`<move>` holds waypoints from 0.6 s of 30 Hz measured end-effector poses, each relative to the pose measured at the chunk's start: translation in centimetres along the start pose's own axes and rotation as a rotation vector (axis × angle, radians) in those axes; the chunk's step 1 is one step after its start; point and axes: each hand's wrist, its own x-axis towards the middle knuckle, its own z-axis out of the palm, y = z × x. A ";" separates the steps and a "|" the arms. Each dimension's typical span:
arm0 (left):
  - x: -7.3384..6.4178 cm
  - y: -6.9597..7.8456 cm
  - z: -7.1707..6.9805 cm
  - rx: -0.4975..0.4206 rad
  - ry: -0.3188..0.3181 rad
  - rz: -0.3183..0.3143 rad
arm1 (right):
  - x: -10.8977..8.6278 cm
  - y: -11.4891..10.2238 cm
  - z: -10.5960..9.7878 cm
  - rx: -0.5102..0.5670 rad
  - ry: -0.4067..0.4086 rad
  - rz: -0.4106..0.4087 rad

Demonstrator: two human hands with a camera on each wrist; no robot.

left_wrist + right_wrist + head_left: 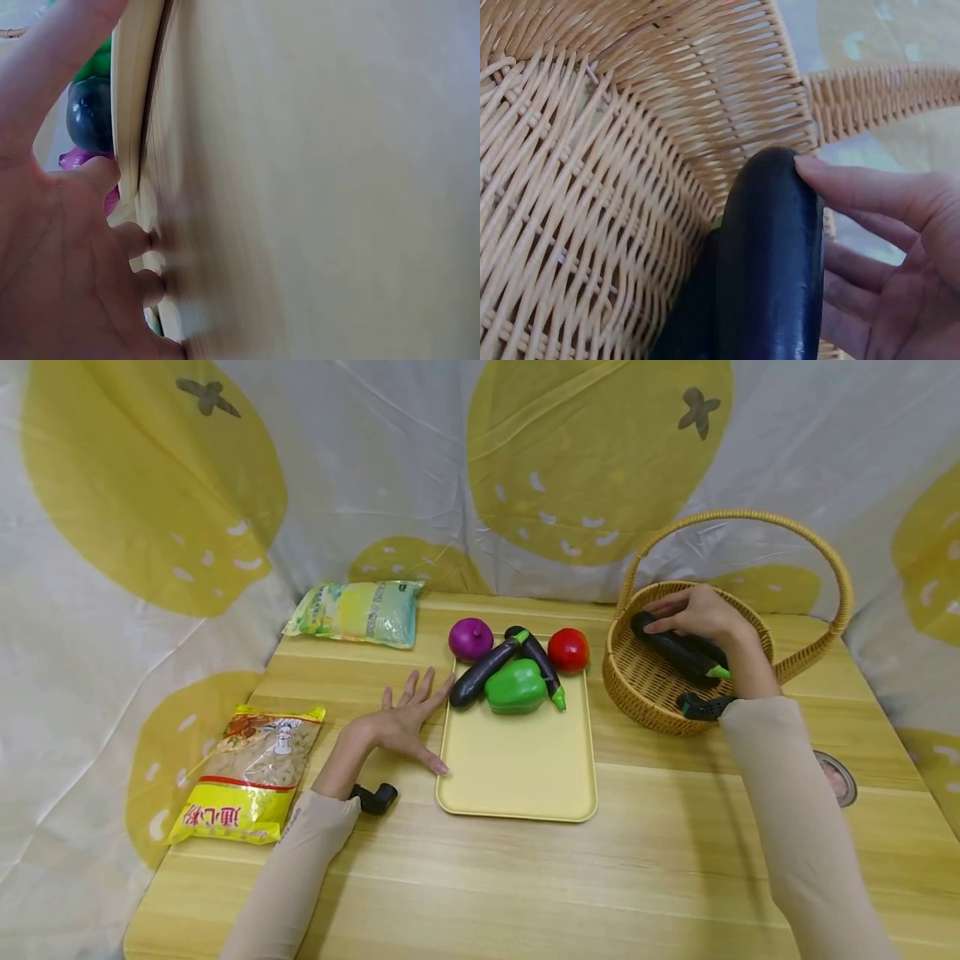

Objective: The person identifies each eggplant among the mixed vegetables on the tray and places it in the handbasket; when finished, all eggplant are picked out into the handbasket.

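Observation:
In the head view my right hand (701,614) reaches into the wicker basket (626,685) and grips a dark eggplant (675,653). The right wrist view shows the thumb at the blunt end of this eggplant (769,247) and the fingers along its side. A second dark eggplant (694,300) lies beside it in the basket, partly hidden. My left hand (397,727) is spread, its thumb and a fingertip right at the left rim of the yellow tray (517,768). The tray bears a green bell pepper (517,687), two eggplants, a purple onion (471,639) and a red tomato (568,650).
A yellow bag of pasta (247,777) lies at the left of the wooden table (525,885). Behind it is a green-yellow packet (360,612). The basket's tall handle (750,516) arches over my right hand. A round tin (836,779) is beside the right sleeve.

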 end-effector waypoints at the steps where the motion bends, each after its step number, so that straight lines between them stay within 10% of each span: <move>1: 0.0 0.0 0.0 -0.001 0.000 -0.001 | 0.2 0.0 0.1 -0.006 0.004 0.000; 18: -0.1 0.3 -0.2 -0.002 0.001 -0.009 | 0.8 -0.4 0.9 0.061 -0.001 0.013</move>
